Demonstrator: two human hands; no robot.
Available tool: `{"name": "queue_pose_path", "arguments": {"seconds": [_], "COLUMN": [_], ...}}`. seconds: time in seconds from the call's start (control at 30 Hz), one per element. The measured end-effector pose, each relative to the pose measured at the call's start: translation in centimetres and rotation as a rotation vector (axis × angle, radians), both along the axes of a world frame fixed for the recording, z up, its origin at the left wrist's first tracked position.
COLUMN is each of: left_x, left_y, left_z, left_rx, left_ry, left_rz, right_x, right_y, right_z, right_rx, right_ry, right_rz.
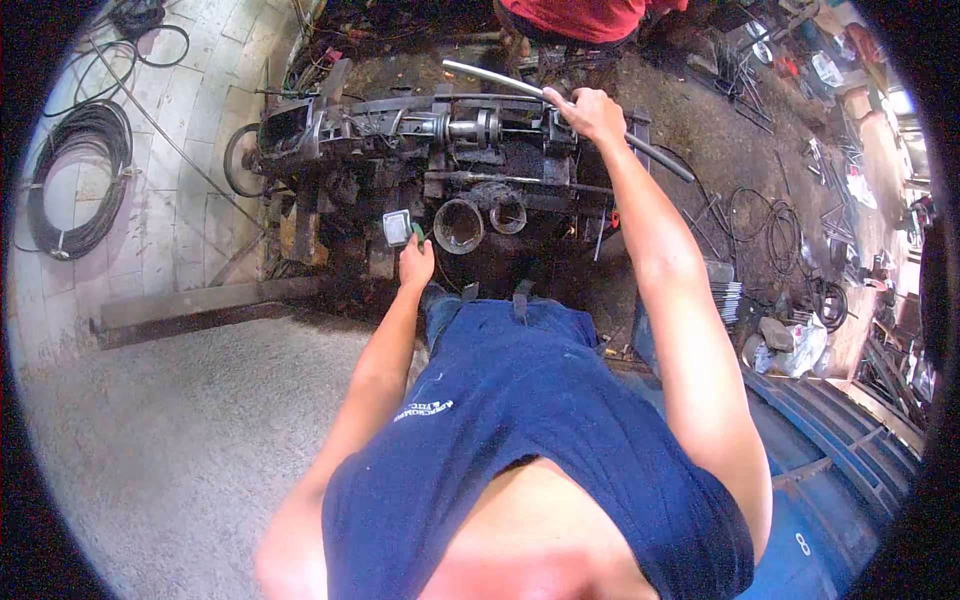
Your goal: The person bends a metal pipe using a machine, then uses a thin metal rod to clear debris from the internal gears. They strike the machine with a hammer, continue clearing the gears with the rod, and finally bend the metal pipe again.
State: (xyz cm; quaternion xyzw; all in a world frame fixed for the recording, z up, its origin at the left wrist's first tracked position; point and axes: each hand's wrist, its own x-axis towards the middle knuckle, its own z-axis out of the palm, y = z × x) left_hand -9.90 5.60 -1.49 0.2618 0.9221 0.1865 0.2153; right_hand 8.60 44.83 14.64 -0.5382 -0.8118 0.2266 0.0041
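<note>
My right hand (597, 115) is closed around a long metal pipe (490, 78), which slants across the right end of a dark, greasy lathe-like machine (370, 135). Low in front of that machine, my left hand (417, 264) grips a small tool with a green handle and a pale square head (397, 228); its exact kind I cannot tell. Just right of this hand sits a round open-mouthed container (459, 226). A smaller round container (508, 214) stands beside it.
Another person in a red shirt (600, 15) is beyond the machine. A coil of black cable (80, 180) lies on the tiles at left. Loose hoses (765, 230) and metal scraps cover the dark floor at right, near blue metal panels (800, 480).
</note>
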Motion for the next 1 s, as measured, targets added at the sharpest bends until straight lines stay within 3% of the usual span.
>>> {"name": "queue_pose_path", "arguments": {"seconds": [1.0], "left_x": [-0.1], "left_y": [0.0], "left_z": [0.0], "left_rx": [-0.018], "left_ry": [-0.026], "left_rz": [0.017], "right_x": [-0.2], "right_y": [-0.6], "right_z": [0.5], "right_rx": [0.010], "right_ry": [0.016], "right_rz": [0.020]}}
